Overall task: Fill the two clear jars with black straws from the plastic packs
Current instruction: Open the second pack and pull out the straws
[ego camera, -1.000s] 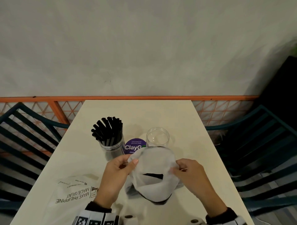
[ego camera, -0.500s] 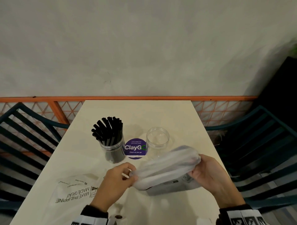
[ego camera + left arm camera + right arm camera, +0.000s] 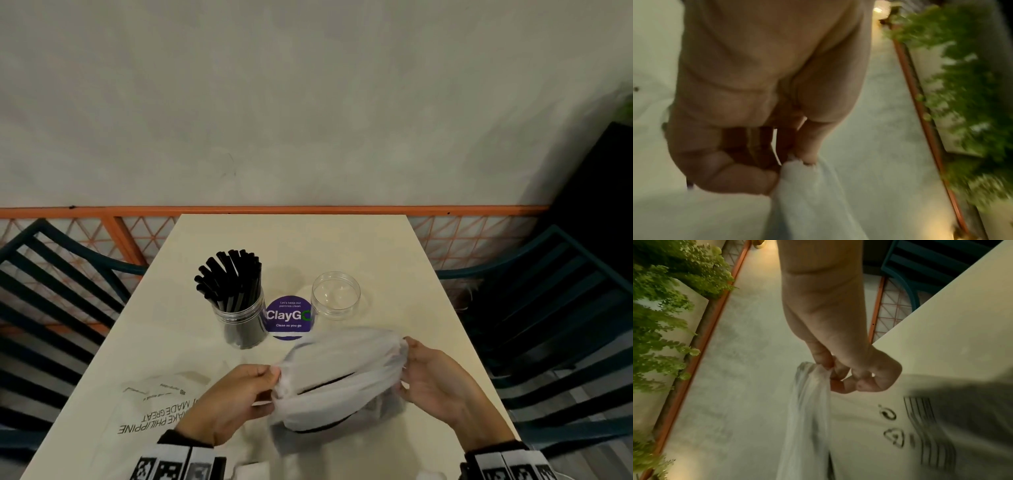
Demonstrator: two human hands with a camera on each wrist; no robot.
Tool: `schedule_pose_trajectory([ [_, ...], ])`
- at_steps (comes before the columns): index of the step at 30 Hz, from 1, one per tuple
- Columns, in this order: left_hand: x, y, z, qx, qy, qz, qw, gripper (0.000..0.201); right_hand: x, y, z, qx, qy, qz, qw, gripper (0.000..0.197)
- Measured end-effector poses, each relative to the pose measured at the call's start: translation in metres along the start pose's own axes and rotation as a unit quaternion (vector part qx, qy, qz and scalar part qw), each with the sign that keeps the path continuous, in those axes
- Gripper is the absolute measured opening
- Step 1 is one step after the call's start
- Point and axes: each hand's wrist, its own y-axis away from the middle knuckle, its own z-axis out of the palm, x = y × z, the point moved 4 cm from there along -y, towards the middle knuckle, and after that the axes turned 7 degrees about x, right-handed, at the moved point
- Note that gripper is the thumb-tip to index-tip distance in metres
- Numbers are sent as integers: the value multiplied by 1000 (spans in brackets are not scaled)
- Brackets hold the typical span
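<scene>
change: plastic pack (image 3: 337,373) now stretched sideways near table's (image 3: 308,240) front edge | grip: left hand (image 3: 236,394), right hand (image 3: 435,380) pinch its ends | task: right jar (image 3: 335,294) empty, pack probably being opened

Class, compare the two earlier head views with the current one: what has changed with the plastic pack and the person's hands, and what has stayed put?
The plastic pack, first held upright and spread, has been turned to lie crosswise. The left hand now pinches its left end, and the right hand, having swung outward, grips its right end. The filled jar, empty jar, purple sticker and printed empty bag stayed put.
</scene>
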Motion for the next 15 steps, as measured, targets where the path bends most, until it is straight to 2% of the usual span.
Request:
schedule_pose_trajectory([
  [2,-1,1,3,-25,23,-8,999,16,-4,2,3,-12,-14,-17,1000,11],
  [3,-3,2,5,-45,71,-22,996,9,-7,5,5,-18,-20,-22,999,11],
  [5,-3,0,5,-96,215,-43,971,39,-11,7,5,-42,-30,-17,999,39],
  [6,0,-1,4,-115,269,-36,956,49,-11,9,6,-47,-38,-9,998,46],
  [7,4,0,4,-121,299,-26,946,52,-8,9,5,-47,-44,3,998,41],
  [8,7,0,2,-122,312,-18,942,50,-6,10,6,-39,-52,11,998,26],
  [9,11,2,2,-122,317,-14,941,46,-4,11,6,-23,-61,16,998,13],
  [10,15,5,2,-126,313,-10,941,42,-3,14,8,-20,-63,15,998,10],
  [12,19,7,-1,-121,283,11,952,39,-3,19,10,-63,-51,1,997,2],
  [14,19,9,-4,-78,180,49,979,39,-9,23,8,-93,17,-35,995,25],
  [15,17,8,-3,-48,113,68,990,37,-11,22,5,-72,82,-59,992,33],
])
